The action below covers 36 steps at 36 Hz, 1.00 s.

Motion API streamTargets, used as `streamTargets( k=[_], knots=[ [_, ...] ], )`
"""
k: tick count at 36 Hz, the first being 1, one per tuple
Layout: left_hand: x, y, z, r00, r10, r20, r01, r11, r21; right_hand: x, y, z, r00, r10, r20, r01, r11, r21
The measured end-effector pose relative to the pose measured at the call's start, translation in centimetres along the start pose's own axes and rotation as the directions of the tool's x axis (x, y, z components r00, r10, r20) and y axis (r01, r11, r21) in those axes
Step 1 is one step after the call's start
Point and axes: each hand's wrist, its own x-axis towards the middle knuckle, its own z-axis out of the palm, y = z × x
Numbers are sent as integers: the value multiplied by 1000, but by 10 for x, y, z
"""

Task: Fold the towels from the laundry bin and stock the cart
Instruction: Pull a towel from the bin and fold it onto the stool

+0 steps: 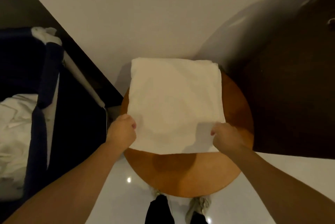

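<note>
A white towel (174, 104), folded into a rough rectangle, lies flat on a round wooden table (192, 173) in the middle of the view. My left hand (122, 129) grips the towel's near left corner. My right hand (226, 136) grips its near right corner. Both fists are closed on the cloth at the near edge. The towel's far end hangs slightly past the table's back rim. To the left stands a dark blue fabric laundry bin (49, 96) with crumpled white towels (16, 129) inside it.
A pale wall rises behind the table. A dark wooden door or panel (293, 87) stands on the right. A dark strip runs along the left behind the bin. The floor is glossy white, and my feet (197, 205) show under the table's near edge.
</note>
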Motion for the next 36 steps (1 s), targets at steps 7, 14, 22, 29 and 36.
streamTargets(
  k=[7,14,22,29,36],
  knots=[
    [52,45,29,954,300,21,-297,931,212,50,-79,2,895,-389,-219,399,917,4],
    [78,27,75,971,232,60,-240,944,227,92,-65,51,899,-412,-147,393,909,-141],
    [110,42,32,915,369,-163,-320,910,265,115,-77,19,871,-423,-251,384,904,-190],
    [185,56,14,950,290,-115,-222,888,404,187,-105,-27,900,-362,-241,299,918,-262],
    [201,47,36,970,222,-97,-172,915,366,214,-79,-20,944,-234,-232,186,959,-212]
  ],
)
